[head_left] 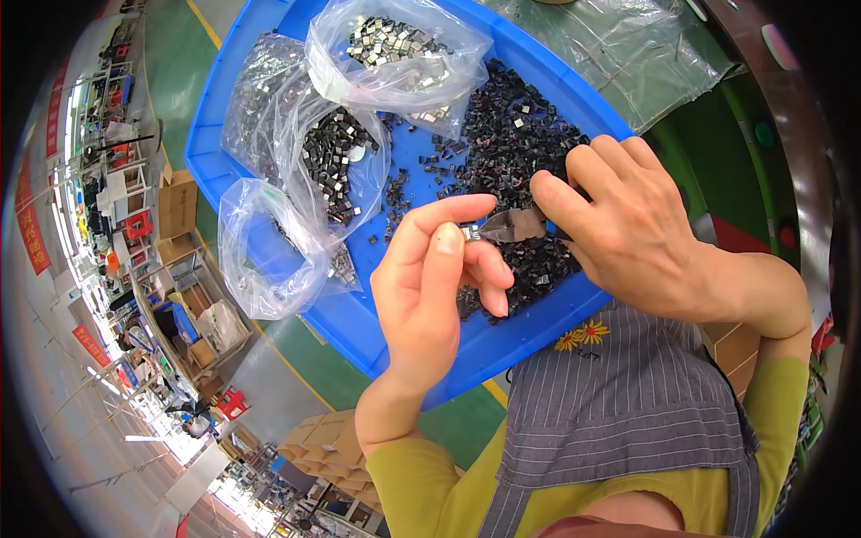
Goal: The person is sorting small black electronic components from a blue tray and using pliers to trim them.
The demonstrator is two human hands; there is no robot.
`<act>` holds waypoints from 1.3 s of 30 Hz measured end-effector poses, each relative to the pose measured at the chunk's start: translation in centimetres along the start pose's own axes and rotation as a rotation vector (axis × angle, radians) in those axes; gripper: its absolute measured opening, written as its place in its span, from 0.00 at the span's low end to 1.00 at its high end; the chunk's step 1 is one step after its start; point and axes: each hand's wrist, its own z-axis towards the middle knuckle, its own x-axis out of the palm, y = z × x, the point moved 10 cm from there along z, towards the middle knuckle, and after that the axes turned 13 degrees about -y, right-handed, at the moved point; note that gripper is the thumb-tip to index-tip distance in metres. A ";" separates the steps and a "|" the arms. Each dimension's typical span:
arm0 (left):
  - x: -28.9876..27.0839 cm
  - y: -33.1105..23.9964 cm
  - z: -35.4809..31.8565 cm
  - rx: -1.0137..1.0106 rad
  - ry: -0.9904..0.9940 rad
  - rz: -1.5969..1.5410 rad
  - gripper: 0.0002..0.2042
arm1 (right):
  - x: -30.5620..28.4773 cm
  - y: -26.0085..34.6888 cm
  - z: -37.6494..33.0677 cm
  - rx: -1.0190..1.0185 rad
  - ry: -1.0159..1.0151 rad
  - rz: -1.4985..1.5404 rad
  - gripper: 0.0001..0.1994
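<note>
Between the thumb and forefinger of my left hand [430, 260] is a small silver-and-black part [470, 232], its other fingers loosely curled. A hand tool with a worn metal head [516, 226], which looks like nippers, is in my right hand [623, 224]. Its narrow tip meets the small part, and its handles are hidden in my fist. Both hands are over a blue tray [341, 345]. Beneath them lies a heap of small black pieces [529, 125], some with shiny faces.
Clear plastic bags stand in the tray: one with silvery parts [386, 43], another with black-and-silver parts [334, 166]. An open-mouthed bag [269, 255] leans over the left rim. Plastic sheeting [628, 54] lies beyond the tray. Cardboard boxes [177, 204] are on the left.
</note>
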 end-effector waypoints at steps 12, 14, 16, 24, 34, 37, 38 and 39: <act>0.3 -0.8 -0.4 0.133 0.027 0.109 0.14 | -0.8 0.1 0.4 0.005 0.032 0.009 0.18; 0.3 -0.8 -0.4 0.138 0.031 0.113 0.14 | -0.8 0.2 0.4 0.003 0.033 0.009 0.17; 0.3 -0.7 -0.3 0.119 0.025 0.114 0.13 | -0.9 0.2 0.4 0.001 0.034 0.012 0.17; 0.3 -0.6 -0.4 0.095 0.018 0.128 0.13 | -0.8 0.4 0.6 -0.059 0.071 -0.042 0.16; 0.4 -0.6 -0.4 0.156 0.014 0.165 0.12 | -0.6 0.6 0.3 -0.050 0.091 -0.060 0.13; 0.4 -0.7 -0.5 0.188 0.013 0.204 0.12 | -0.4 0.6 0.2 -0.046 0.093 -0.076 0.12; 0.5 -0.7 -0.5 0.187 0.016 0.204 0.12 | -0.3 0.5 0.0 -0.044 0.106 -0.073 0.11; 0.5 -0.5 -0.5 0.167 0.018 0.198 0.13 | -0.1 0.6 -0.1 -0.044 0.119 -0.067 0.10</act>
